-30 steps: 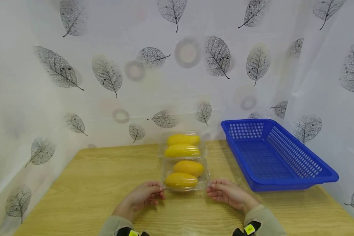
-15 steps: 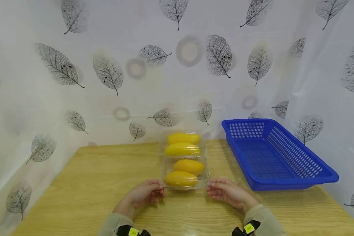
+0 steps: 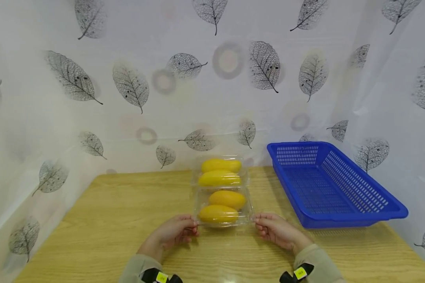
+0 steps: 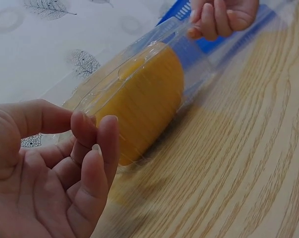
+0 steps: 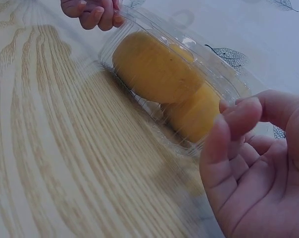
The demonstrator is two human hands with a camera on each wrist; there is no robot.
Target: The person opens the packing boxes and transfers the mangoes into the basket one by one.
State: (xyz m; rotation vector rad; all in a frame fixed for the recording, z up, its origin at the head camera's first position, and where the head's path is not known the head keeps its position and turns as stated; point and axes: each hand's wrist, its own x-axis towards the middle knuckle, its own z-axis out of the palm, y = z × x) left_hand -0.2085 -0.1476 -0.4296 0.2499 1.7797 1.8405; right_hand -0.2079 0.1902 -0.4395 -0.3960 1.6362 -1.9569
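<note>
A clear plastic clamshell box (image 3: 248,204) stands on the table with two yellow mangoes (image 3: 218,214) inside. My left hand (image 3: 175,232) pinches its near left corner between thumb and fingertips. At the near right corner, my right hand (image 3: 277,232) pinches the rim, with its fingertips right at the edge. In both wrist views the lid lies over the fruit, and the two hands face each other across the near side. Directly behind it sits a second clear box (image 3: 245,176), also with two mangoes (image 3: 219,178).
An empty blue plastic basket (image 3: 306,217) with slotted walls stands on the right of the wooden table (image 3: 134,204). A white curtain (image 3: 212,102) with a leaf print hangs behind the table and along both sides.
My right hand's fingertips have shifted slightly outward to the right at the box corner. My left hand and the boxes look nearly the same; the head view has tilted slightly.
</note>
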